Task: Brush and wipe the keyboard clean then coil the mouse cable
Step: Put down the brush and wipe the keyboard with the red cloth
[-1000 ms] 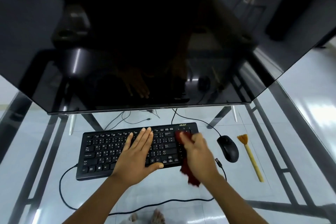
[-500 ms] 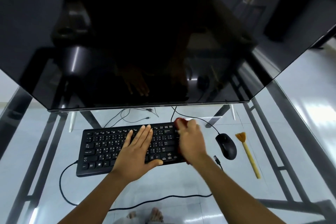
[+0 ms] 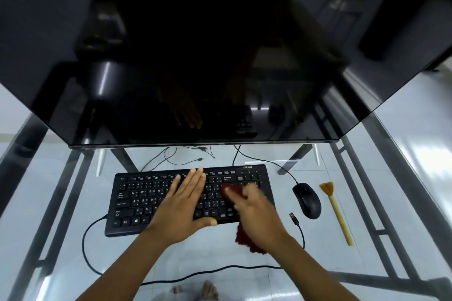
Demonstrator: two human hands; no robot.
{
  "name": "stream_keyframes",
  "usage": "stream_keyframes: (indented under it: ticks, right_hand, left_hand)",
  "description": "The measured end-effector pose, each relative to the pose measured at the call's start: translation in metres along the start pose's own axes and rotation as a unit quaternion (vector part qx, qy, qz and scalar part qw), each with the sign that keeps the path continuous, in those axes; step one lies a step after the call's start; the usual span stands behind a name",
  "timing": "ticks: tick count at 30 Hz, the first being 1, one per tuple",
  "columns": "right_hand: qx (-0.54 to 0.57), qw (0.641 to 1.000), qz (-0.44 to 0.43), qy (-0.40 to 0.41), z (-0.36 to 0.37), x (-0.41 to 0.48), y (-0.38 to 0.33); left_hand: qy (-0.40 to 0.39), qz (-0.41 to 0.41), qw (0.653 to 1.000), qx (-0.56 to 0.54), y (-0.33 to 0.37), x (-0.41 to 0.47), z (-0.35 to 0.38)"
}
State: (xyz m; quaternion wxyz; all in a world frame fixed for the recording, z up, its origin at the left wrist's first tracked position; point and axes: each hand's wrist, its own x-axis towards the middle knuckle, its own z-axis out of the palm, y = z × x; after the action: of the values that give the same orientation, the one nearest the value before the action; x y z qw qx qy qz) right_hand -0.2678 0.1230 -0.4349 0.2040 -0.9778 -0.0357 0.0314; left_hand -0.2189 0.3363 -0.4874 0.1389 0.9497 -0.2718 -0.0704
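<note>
A black keyboard (image 3: 137,200) lies on the glass desk. My left hand (image 3: 186,205) rests flat on its middle keys, fingers straight. My right hand (image 3: 256,215) grips a dark red cloth (image 3: 245,239) and presses it on the keyboard's right part; the hand is blurred. The cloth's tail hangs past the keyboard's front edge. A black mouse (image 3: 307,200) sits to the right of the keyboard, and its cable (image 3: 299,227) with a loose USB plug lies on the glass between them. A small brush (image 3: 336,210) with a pale handle lies right of the mouse.
A large dark monitor (image 3: 195,56) overhangs the back of the desk. Thin cables (image 3: 178,156) trail under it. The keyboard's cable (image 3: 85,247) loops at the front left. The glass desk (image 3: 367,203) shows its metal frame and the floor below.
My right hand with the cloth has swept from the keyboard's top right corner back toward me and a little left. My left hand has stayed on the keys.
</note>
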Motion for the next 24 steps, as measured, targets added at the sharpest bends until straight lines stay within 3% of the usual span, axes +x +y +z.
stream_keyframes:
  ticks: [3,5,7,8,10,13,15,19,20,21,23,24]
  right_hand:
    - [0.030,0.989,0.130,0.060,-0.015,0.001,0.011]
    - [0.047,0.992,0.111,0.048,-0.004,-0.009,0.009]
    - [0.037,0.998,0.026,-0.049,0.011,-0.014,-0.007]
    - [0.023,0.996,-0.019,-0.087,0.013,-0.012,-0.015]
    - [0.018,0.995,-0.043,-0.089,0.012,0.004,-0.024]
    - [0.000,0.999,0.042,0.013,0.012,0.029,-0.024]
    - [-0.035,0.997,0.022,0.067,0.036,0.033,-0.030]
    - [0.029,0.998,-0.062,-0.017,0.047,0.031,-0.058]
    - [0.061,0.997,-0.039,-0.024,0.042,0.040,-0.056]
    - [0.002,1.000,-0.016,0.009,0.039,0.052,-0.049]
    - [0.031,0.995,0.098,0.012,0.035,0.067,-0.048]
    - [-0.018,0.996,0.086,0.008,0.042,0.067,-0.055]
  left_hand:
    - [0.039,-0.079,0.996,-0.007,-0.029,-0.016,-0.019]
    - [0.050,-0.137,0.989,-0.020,-0.055,-0.033,-0.028]
    - [0.041,-0.169,0.984,-0.042,-0.077,-0.047,-0.030]
    - [0.031,-0.171,0.983,-0.053,-0.083,-0.052,-0.029]
    - [0.025,-0.164,0.983,-0.078,-0.089,-0.060,-0.025]
    - [0.045,-0.152,0.982,-0.100,-0.091,-0.063,-0.021]
    - [0.058,-0.149,0.982,-0.104,-0.090,-0.063,-0.021]
    - [0.067,-0.145,0.982,-0.096,-0.090,-0.064,-0.020]
    - [0.068,-0.145,0.982,-0.096,-0.090,-0.064,-0.020]
    - [0.068,-0.146,0.982,-0.097,-0.090,-0.065,-0.020]
    - [0.067,-0.146,0.983,-0.093,-0.090,-0.065,-0.020]
    - [0.067,-0.146,0.983,-0.089,-0.090,-0.065,-0.020]
